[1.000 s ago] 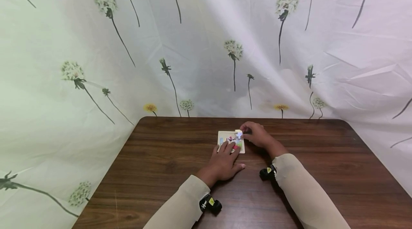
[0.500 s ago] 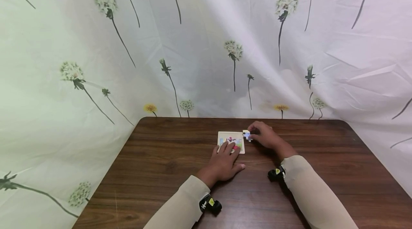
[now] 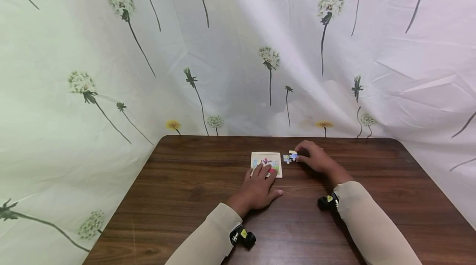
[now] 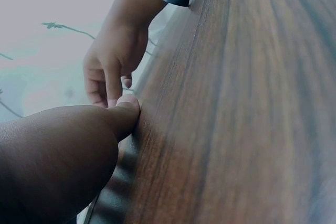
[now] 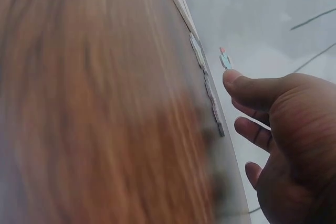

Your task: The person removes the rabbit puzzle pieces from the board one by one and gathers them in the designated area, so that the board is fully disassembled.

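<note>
A small square picture puzzle in a pale tray (image 3: 254, 156) lies near the table's far edge. My left hand (image 3: 257, 189) rests on its near part with fingers spread, covering some of the picture. Just right of the tray, my right hand (image 3: 316, 158) pinches a jigsaw piece (image 5: 226, 60) between thumb and index finger. In the right wrist view that piece is held up off the table, seen edge-on. Below it, flat loose puzzle pieces (image 5: 212, 100) lie on the tabletop; the head view shows one loose piece (image 3: 286, 159) beside the tray.
The dark wooden table (image 3: 178, 199) spreads to both sides and toward me. A pale cloth with dandelion prints (image 3: 238, 50) hangs directly behind its far edge. Each wrist carries a small black camera, such as the right wrist camera (image 3: 327, 203).
My right hand has moved rightward, carrying the jigsaw piece from over the tray's upper right corner to beside the tray. Loose puzzle on the table is now uncovered. My left hand stays put.
</note>
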Action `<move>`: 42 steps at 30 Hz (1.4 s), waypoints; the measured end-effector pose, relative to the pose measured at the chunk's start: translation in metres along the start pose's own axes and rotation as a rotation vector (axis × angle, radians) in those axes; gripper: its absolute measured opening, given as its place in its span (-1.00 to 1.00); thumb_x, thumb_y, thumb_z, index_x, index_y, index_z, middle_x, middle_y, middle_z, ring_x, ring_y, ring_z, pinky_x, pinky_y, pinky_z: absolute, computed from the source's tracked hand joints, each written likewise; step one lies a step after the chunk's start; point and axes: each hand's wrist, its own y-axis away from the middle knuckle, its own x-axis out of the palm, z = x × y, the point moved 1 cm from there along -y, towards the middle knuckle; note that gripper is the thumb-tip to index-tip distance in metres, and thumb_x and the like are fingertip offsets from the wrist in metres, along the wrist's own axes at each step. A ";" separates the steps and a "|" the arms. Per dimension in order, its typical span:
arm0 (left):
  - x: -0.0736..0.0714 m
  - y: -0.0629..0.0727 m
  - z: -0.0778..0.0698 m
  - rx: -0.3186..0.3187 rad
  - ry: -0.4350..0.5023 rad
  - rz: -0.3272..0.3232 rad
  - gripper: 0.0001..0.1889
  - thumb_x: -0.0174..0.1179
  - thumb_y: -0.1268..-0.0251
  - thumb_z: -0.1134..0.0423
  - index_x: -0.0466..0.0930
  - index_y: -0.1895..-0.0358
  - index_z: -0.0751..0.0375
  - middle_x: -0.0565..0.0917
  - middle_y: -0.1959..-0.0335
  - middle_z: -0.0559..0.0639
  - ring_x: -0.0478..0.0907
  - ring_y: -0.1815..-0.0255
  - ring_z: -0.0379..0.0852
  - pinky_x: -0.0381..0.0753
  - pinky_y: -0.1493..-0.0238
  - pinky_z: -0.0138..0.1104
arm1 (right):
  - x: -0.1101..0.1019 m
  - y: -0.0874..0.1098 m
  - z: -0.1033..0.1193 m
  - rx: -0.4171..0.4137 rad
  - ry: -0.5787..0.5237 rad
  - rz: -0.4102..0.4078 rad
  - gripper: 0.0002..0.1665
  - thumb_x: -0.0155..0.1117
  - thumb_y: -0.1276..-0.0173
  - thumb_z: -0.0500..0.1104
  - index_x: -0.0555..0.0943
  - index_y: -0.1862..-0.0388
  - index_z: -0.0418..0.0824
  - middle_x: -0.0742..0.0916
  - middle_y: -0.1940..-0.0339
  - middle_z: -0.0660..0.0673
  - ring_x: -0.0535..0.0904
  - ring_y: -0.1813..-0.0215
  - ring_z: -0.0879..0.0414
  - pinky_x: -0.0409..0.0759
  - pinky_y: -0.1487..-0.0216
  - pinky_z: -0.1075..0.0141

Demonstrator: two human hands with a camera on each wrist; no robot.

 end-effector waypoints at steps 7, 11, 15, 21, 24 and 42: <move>-0.001 0.002 0.000 0.001 0.023 -0.006 -0.23 -0.10 -0.70 -0.40 0.30 -0.73 -0.06 0.18 -0.80 0.05 0.02 -0.85 0.21 0.07 -0.74 0.29 | -0.006 0.007 -0.006 -0.007 -0.005 -0.012 -0.80 0.45 -0.55 -0.27 0.70 -0.08 -0.26 0.72 -0.15 -0.25 0.63 -0.29 -0.25 0.56 -0.36 -0.24; -0.002 0.001 -0.001 -0.002 0.014 -0.002 -0.23 -0.11 -0.70 -0.41 0.29 -0.74 -0.06 0.17 -0.81 0.04 0.02 -0.85 0.20 0.07 -0.75 0.29 | -0.009 0.011 -0.009 -0.018 0.005 -0.019 -0.80 0.45 -0.53 -0.30 0.71 -0.07 -0.27 0.73 -0.14 -0.27 0.63 -0.28 -0.26 0.55 -0.37 -0.25; -0.004 0.001 -0.003 -0.010 -0.001 0.001 -0.23 -0.10 -0.70 -0.40 0.29 -0.74 -0.06 0.17 -0.80 0.03 0.02 -0.85 0.20 0.08 -0.74 0.28 | -0.013 0.014 -0.012 -0.022 -0.003 -0.022 -0.79 0.45 -0.52 -0.31 0.71 -0.08 -0.31 0.73 -0.14 -0.29 0.63 -0.27 -0.28 0.55 -0.37 -0.26; -0.009 0.003 -0.006 -0.015 -0.029 0.013 -0.25 -0.09 -0.71 -0.38 0.29 -0.74 -0.07 0.18 -0.80 0.02 0.04 -0.84 0.19 0.10 -0.74 0.25 | -0.019 0.019 -0.021 0.005 0.002 -0.019 -0.81 0.42 -0.55 -0.32 0.70 -0.08 -0.29 0.71 -0.15 -0.29 0.63 -0.27 -0.25 0.55 -0.36 -0.24; -0.011 0.004 -0.007 -0.013 -0.031 0.011 -0.25 -0.08 -0.71 -0.37 0.30 -0.73 -0.07 0.18 -0.80 0.03 0.05 -0.84 0.19 0.11 -0.74 0.25 | -0.021 0.021 -0.025 0.005 0.009 -0.023 -0.81 0.43 -0.54 -0.31 0.71 -0.07 -0.29 0.71 -0.12 -0.27 0.64 -0.22 -0.21 0.56 -0.33 -0.20; -0.012 0.007 -0.008 -0.014 -0.039 0.013 -0.25 -0.09 -0.71 -0.38 0.30 -0.73 -0.06 0.19 -0.79 0.03 0.06 -0.83 0.18 0.12 -0.74 0.23 | -0.026 0.032 -0.030 0.015 0.025 -0.036 -0.83 0.45 -0.52 -0.31 0.72 -0.03 -0.29 0.69 -0.06 -0.26 0.60 -0.08 -0.12 0.56 -0.16 -0.05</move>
